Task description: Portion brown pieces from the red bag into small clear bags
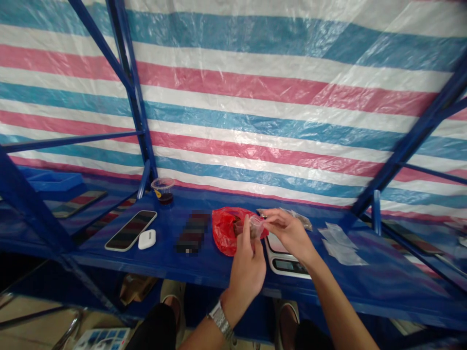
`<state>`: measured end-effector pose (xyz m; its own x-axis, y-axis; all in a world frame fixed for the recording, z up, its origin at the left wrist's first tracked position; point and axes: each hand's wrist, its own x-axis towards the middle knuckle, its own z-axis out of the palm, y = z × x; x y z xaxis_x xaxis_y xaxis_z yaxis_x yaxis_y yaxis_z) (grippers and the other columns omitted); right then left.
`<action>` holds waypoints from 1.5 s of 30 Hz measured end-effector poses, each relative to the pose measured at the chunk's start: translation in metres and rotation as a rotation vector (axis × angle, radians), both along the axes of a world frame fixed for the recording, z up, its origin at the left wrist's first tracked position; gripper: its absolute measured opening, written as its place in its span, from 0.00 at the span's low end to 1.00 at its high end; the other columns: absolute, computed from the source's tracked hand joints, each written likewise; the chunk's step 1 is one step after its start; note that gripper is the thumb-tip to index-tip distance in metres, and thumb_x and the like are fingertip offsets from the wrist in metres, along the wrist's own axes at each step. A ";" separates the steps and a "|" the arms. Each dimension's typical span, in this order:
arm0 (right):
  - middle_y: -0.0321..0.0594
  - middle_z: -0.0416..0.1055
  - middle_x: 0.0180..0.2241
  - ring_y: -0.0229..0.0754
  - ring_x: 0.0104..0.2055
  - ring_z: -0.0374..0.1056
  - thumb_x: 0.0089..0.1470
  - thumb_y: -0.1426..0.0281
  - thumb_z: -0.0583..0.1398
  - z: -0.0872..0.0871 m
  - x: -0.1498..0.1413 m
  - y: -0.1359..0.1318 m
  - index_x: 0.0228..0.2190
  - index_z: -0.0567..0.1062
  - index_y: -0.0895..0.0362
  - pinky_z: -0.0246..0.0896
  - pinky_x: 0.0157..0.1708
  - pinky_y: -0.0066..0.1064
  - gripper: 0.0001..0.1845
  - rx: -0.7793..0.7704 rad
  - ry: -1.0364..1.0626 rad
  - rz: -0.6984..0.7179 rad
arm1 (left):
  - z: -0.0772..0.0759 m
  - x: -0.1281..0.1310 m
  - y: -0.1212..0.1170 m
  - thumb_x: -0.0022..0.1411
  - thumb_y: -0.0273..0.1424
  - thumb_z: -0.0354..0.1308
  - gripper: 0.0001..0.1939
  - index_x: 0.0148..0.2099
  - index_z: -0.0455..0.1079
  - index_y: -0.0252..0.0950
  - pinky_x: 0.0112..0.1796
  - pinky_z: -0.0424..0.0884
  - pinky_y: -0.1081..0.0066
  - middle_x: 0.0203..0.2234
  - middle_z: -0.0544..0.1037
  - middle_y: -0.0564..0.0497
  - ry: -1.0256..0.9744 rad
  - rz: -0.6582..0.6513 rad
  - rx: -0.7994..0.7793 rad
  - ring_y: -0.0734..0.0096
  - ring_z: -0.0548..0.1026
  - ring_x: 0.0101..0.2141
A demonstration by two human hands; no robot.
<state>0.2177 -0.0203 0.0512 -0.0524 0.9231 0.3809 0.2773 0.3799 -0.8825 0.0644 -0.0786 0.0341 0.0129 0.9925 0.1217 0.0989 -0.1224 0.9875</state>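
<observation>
My left hand (248, 260) is closed on a small clear plastic bag (256, 226), its fingers along the bag's left side. At the bag's right edge my right hand (286, 229) pinches the same bag between thumb and fingers. Just behind the hands lies a crumpled red plastic bag (223, 232), spread open, with small brownish contents partly hidden by my left hand. A white digital scale (291, 267) sits under my right forearm, its platform partly covered. Behind my right hand rests another clear bag with greyish contents (299, 219).
Several flat clear bags (341, 244) lie to the right. On the left are a phone (132, 230), a white earbud case (147, 239), a blurred dark object (194, 231) and a plastic cup with dark liquid (164, 191). Blue shelf posts (136, 104) flank the blue shelf (175, 266).
</observation>
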 end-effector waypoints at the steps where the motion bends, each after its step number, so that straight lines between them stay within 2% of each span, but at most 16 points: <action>1: 0.44 0.82 0.41 0.49 0.45 0.77 0.51 0.60 0.69 0.002 0.002 -0.002 0.36 0.81 0.54 0.71 0.47 0.40 0.13 0.019 -0.026 0.007 | 0.002 -0.002 -0.001 0.73 0.39 0.46 0.32 0.76 0.47 0.45 0.56 0.70 0.60 0.64 0.68 0.40 0.107 0.019 0.064 0.56 0.75 0.56; 3: 0.46 0.81 0.45 0.49 0.46 0.77 0.50 0.60 0.69 0.006 0.007 -0.006 0.31 0.80 0.54 0.70 0.48 0.40 0.11 0.053 -0.042 -0.009 | 0.006 -0.006 -0.003 0.74 0.36 0.45 0.32 0.76 0.46 0.49 0.55 0.70 0.60 0.62 0.68 0.41 0.268 0.027 0.130 0.56 0.75 0.56; 6: 0.42 0.81 0.34 0.48 0.37 0.78 0.48 0.60 0.68 0.008 0.022 -0.006 0.37 0.80 0.55 0.71 0.41 0.38 0.15 0.042 0.047 -0.140 | 0.012 -0.008 -0.004 0.74 0.36 0.44 0.32 0.77 0.44 0.48 0.52 0.73 0.61 0.60 0.68 0.42 0.368 0.053 0.185 0.56 0.77 0.53; 9: 0.39 0.78 0.27 0.47 0.31 0.77 0.47 0.64 0.65 0.000 0.048 -0.001 0.43 0.78 0.57 0.68 0.32 0.35 0.20 -0.066 0.047 -0.325 | 0.013 -0.009 -0.002 0.74 0.38 0.44 0.32 0.76 0.45 0.45 0.52 0.73 0.60 0.62 0.66 0.39 0.423 0.095 0.204 0.52 0.74 0.56; 11: 0.39 0.79 0.26 0.47 0.30 0.76 0.46 0.68 0.63 -0.009 0.065 0.003 0.42 0.79 0.58 0.67 0.31 0.35 0.19 -0.166 -0.068 -0.434 | 0.011 -0.010 0.001 0.73 0.37 0.45 0.32 0.75 0.48 0.44 0.51 0.74 0.60 0.63 0.65 0.38 0.486 0.090 0.216 0.50 0.73 0.58; 14: 0.41 0.80 0.28 0.48 0.31 0.76 0.48 0.70 0.61 -0.023 0.079 0.007 0.41 0.80 0.58 0.67 0.36 0.37 0.17 -0.192 -0.319 -0.588 | 0.003 -0.013 0.006 0.71 0.33 0.48 0.27 0.70 0.59 0.43 0.50 0.74 0.61 0.60 0.69 0.40 0.683 0.010 0.252 0.52 0.74 0.55; 18: 0.45 0.82 0.38 0.50 0.39 0.77 0.55 0.66 0.60 -0.030 0.081 0.006 0.44 0.80 0.56 0.67 0.42 0.38 0.17 -0.065 -0.489 -0.686 | -0.015 -0.016 0.014 0.70 0.26 0.46 0.23 0.63 0.69 0.40 0.55 0.70 0.58 0.56 0.73 0.42 0.983 -0.028 0.278 0.53 0.71 0.56; 20: 0.48 0.81 0.40 0.51 0.41 0.76 0.58 0.64 0.58 -0.028 0.080 0.005 0.45 0.80 0.57 0.66 0.43 0.38 0.17 -0.015 -0.498 -0.738 | -0.024 -0.017 0.020 0.69 0.24 0.46 0.24 0.63 0.70 0.38 0.59 0.67 0.56 0.57 0.73 0.42 1.033 -0.046 0.292 0.52 0.69 0.57; 23: 0.49 0.81 0.39 0.52 0.41 0.76 0.59 0.63 0.55 -0.024 0.080 0.005 0.43 0.80 0.57 0.66 0.43 0.39 0.17 0.009 -0.457 -0.801 | -0.033 -0.015 0.029 0.69 0.22 0.45 0.26 0.66 0.68 0.35 0.63 0.63 0.57 0.59 0.70 0.41 0.981 -0.068 0.315 0.54 0.67 0.58; 26: 0.50 0.81 0.39 0.53 0.41 0.75 0.59 0.63 0.54 -0.023 0.082 0.005 0.41 0.81 0.57 0.65 0.42 0.40 0.18 0.000 -0.422 -0.824 | -0.035 -0.014 0.035 0.70 0.22 0.43 0.26 0.67 0.67 0.33 0.62 0.63 0.60 0.59 0.71 0.40 0.904 -0.070 0.305 0.56 0.67 0.59; 28: 0.50 0.81 0.39 0.53 0.41 0.75 0.58 0.63 0.54 -0.023 0.084 0.005 0.41 0.82 0.58 0.65 0.43 0.41 0.19 -0.003 -0.408 -0.819 | -0.030 -0.015 0.036 0.70 0.22 0.44 0.26 0.66 0.68 0.34 0.61 0.64 0.60 0.56 0.73 0.41 0.915 -0.047 0.309 0.57 0.68 0.57; 32: 0.49 0.82 0.39 0.53 0.41 0.75 0.57 0.64 0.54 -0.021 0.087 0.002 0.40 0.82 0.57 0.65 0.45 0.41 0.19 0.003 -0.380 -0.795 | -0.014 -0.027 0.034 0.65 0.22 0.50 0.27 0.65 0.69 0.37 0.61 0.61 0.55 0.59 0.72 0.43 1.052 0.065 0.374 0.51 0.65 0.57; 35: 0.48 0.82 0.39 0.52 0.40 0.75 0.57 0.64 0.54 -0.017 0.086 0.000 0.40 0.82 0.56 0.66 0.45 0.42 0.19 0.002 -0.375 -0.788 | -0.004 -0.043 0.034 0.61 0.23 0.54 0.28 0.64 0.70 0.36 0.58 0.62 0.50 0.55 0.76 0.40 1.162 0.071 0.341 0.46 0.64 0.57; 39: 0.48 0.82 0.37 0.52 0.39 0.75 0.56 0.65 0.54 -0.011 0.080 -0.002 0.38 0.83 0.56 0.66 0.45 0.41 0.19 0.062 -0.375 -0.763 | 0.002 -0.062 0.035 0.60 0.22 0.53 0.28 0.61 0.72 0.40 0.56 0.62 0.50 0.53 0.78 0.43 1.237 -0.080 0.352 0.46 0.65 0.57; 42: 0.47 0.82 0.36 0.51 0.39 0.75 0.56 0.65 0.54 -0.009 0.078 -0.002 0.37 0.83 0.55 0.67 0.46 0.40 0.18 0.091 -0.377 -0.764 | 0.004 -0.068 0.032 0.62 0.24 0.51 0.25 0.60 0.73 0.39 0.57 0.60 0.51 0.53 0.79 0.42 1.237 -0.113 0.369 0.47 0.66 0.57; 45: 0.47 0.82 0.38 0.51 0.41 0.76 0.57 0.68 0.55 -0.013 0.081 -0.001 0.37 0.83 0.55 0.67 0.46 0.40 0.17 0.048 -0.422 -0.768 | 0.002 -0.071 0.030 0.65 0.28 0.51 0.27 0.65 0.69 0.35 0.58 0.61 0.49 0.55 0.79 0.39 1.236 -0.121 0.310 0.46 0.67 0.59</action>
